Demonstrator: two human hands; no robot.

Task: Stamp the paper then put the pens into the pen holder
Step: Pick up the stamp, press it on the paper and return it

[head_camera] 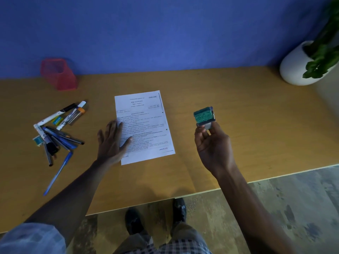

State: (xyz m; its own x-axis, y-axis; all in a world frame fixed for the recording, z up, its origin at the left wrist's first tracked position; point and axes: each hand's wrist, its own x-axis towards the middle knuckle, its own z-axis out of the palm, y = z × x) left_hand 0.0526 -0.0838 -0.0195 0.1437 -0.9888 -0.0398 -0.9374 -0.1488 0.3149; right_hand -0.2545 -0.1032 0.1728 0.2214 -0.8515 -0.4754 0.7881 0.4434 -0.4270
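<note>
Two hands: left hand (pixel 111 142) flat on paper (pixel 145 125), right hand (pixel 212 145) pinching stamp (pixel 204 116).

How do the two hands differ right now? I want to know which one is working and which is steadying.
The left hand lies flat with straight fingers on the paper's left edge; the right hand is raised off to the paper's right, palm up. The left hand holds nothing; the right hand pinches the stamp, its green face turned up. Both are bare and over the wooden table.
</note>
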